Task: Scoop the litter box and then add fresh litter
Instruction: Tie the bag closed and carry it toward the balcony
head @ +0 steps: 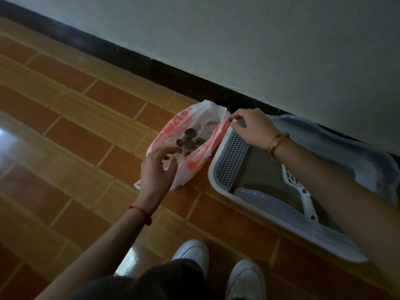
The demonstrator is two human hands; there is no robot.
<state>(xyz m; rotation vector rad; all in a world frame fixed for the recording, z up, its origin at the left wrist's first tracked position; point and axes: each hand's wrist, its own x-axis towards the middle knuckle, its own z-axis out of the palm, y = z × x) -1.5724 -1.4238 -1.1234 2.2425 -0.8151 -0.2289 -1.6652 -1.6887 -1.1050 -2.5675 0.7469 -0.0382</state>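
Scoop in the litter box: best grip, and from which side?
Probably the handle of the scoop: the narrow white shaft points at the near rim of the litter box, so come from above on that side. Its slotted head lies farther in, beside the right forearm. The left hand and right hand both hold the plastic bag.

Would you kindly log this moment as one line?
left hand: grips bag near edge | right hand: pinches bag far edge | clumps: in bag | scoop: resting in litter box

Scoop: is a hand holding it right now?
No, the scoop lies in the litter box; the left hand and right hand hold the bag.
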